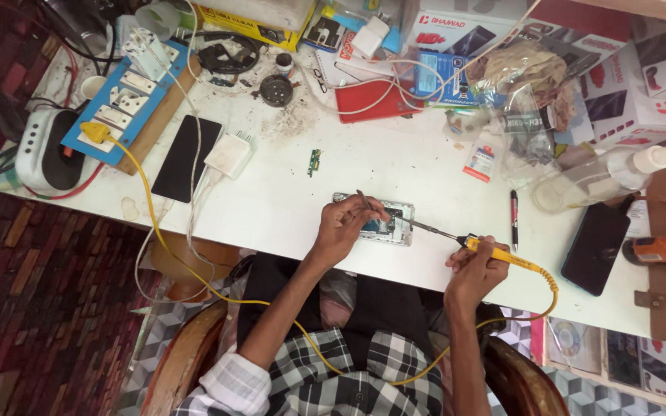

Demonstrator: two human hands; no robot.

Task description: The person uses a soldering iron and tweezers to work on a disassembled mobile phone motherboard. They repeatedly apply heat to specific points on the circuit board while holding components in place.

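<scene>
An opened phone (389,224) with its insides exposed lies on the white table (287,208) near the front edge. My left hand (344,227) rests on the phone's left end and pinches thin metal tweezers (364,200) that point into it. My right hand (475,266) grips a yellow-handled soldering iron (495,253). Its metal tip (425,228) reaches left to the phone's right edge. A yellow cord (156,223) runs from the iron, under the table edge and up to a blue switch board (129,96).
A dark phone (186,158) and a white charger (228,155) lie at the left, and a small green circuit board (314,162) near the middle. A pen (514,219), another dark phone (595,246), a clear bottle (603,181) and boxes crowd the right and back.
</scene>
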